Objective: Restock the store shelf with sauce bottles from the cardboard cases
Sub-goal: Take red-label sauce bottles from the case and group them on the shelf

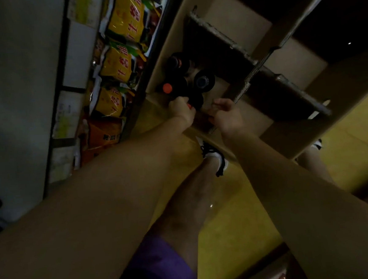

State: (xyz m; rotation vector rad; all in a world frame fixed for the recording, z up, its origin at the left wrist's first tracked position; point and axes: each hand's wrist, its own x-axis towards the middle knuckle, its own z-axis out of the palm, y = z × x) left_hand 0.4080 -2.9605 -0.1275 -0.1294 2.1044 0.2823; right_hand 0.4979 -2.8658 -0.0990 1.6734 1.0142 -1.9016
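- Shelf (69, 86) with yellow snack bags (125, 16) runs down the upper left of the frame.
- Cardboard case (254, 120) sits open at centre, dark bottles (205, 80) standing inside.
- Left hand (182, 109) grasps a red-capped bottle (194, 103) in the case.
- Right hand (226, 116) hovers beside it, fingers curled; its grip cannot be told.

- both arms are bare all the way down, no sleeves, no watch or bands that I can make out
- left hand (182, 111) and right hand (226, 114) sit mid-frame, no gloves, no rings visible in this dim light
- purple shorts (160, 271) at the bottom centre of the frame, plain fabric, no logo showing
- legs bare below the shorts
- white sneaker (216, 158) with black laces just below centre, low white sock at the ankle
- second white shoe (317, 144) peeks out at the right, mostly hidden, has a dark trim
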